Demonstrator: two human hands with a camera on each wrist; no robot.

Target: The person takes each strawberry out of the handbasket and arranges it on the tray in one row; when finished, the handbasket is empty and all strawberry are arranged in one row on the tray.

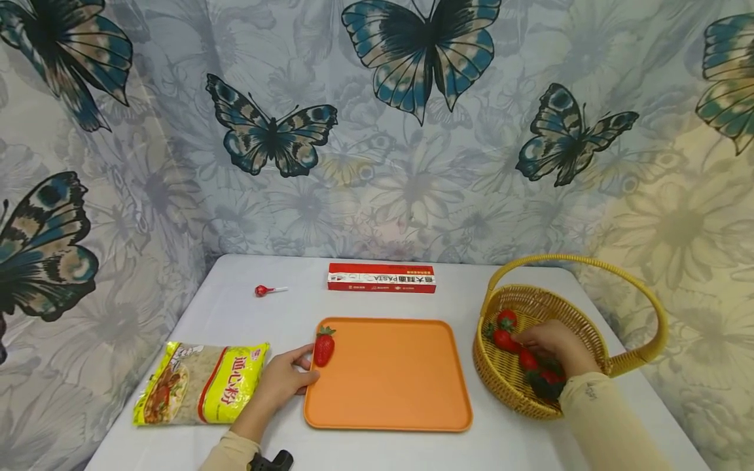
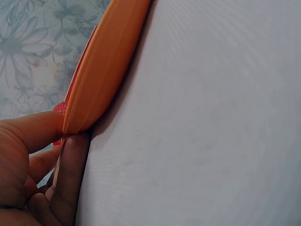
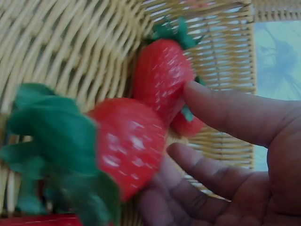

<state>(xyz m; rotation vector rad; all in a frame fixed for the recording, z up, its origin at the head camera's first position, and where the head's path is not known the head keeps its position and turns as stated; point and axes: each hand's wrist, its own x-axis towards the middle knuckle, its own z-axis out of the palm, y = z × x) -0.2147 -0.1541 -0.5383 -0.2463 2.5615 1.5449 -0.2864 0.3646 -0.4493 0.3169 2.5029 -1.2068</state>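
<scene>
My left hand [image 1: 284, 378] holds the left rim of an orange tray [image 1: 389, 379], thumb and fingers pinching its edge in the left wrist view. One red strawberry [image 1: 324, 348] with a green leafy top lies on the tray, right by those fingers. Over at the right, my right hand [image 1: 556, 343] reaches into a yellow wicker basket [image 1: 491, 376] among several strawberries. In the right wrist view its thumb touches the side of one strawberry [image 3: 162, 75]. The other fingers spread below, beside a nearer strawberry [image 3: 129, 143] with large leaves, and a gap shows between thumb and forefinger.
A yellow bag of noodles [image 1: 200, 384] lies left of my left forearm. Toward the back of the white table are a red lollipop [image 1: 262, 290] and a red pasta box [image 1: 381, 278]. The basket's tall handle [image 1: 654, 307] arches above my right hand. Butterfly-printed cloth surrounds the table.
</scene>
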